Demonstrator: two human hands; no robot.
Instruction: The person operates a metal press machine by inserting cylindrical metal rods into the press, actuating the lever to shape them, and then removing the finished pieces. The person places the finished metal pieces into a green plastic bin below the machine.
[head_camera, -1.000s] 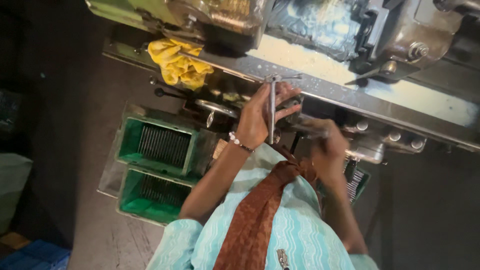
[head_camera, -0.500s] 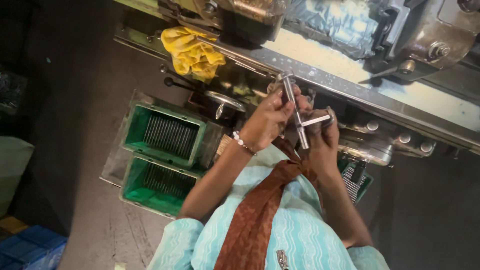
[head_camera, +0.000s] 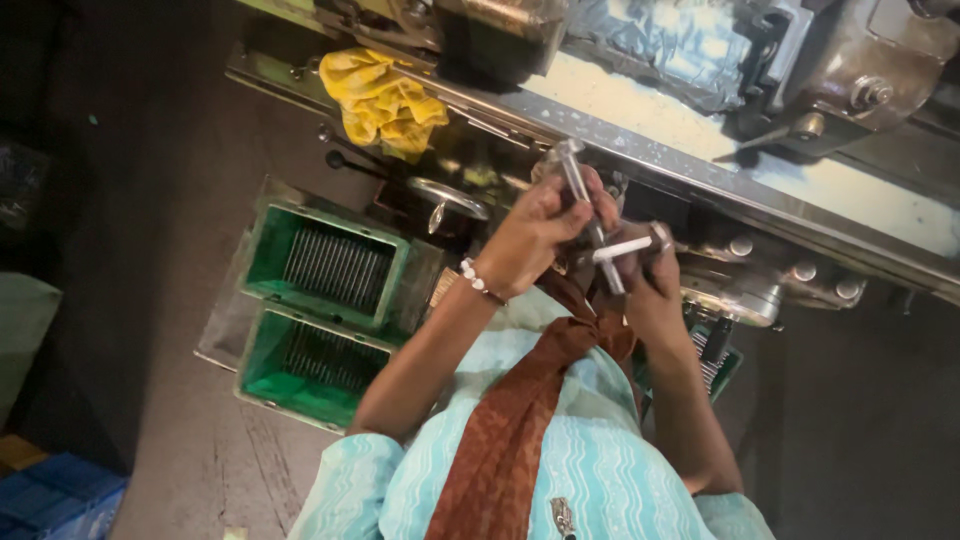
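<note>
A silvery cross-shaped metal wrench (head_camera: 592, 222) is held in front of my chest, close to the machine's front rail (head_camera: 700, 185). My left hand (head_camera: 535, 232), with a bead bracelet at the wrist, grips its long shaft near the upper socket end. My right hand (head_camera: 648, 285) closes around the short cross arm and the lower end of the shaft. The wrench's tip is hidden behind my fingers.
A yellow rag (head_camera: 385, 98) lies on the rail at the left. A small handwheel (head_camera: 447, 197) sticks out below it. Two green crates (head_camera: 325, 310) with rows of metal parts sit on the floor to my left. A blue crate (head_camera: 60, 500) is at the lower left corner.
Both hands have turned the wrench, so the long shaft is tilted and the cross arm points right. The view has shifted, sliding the rag and crates rightward.
</note>
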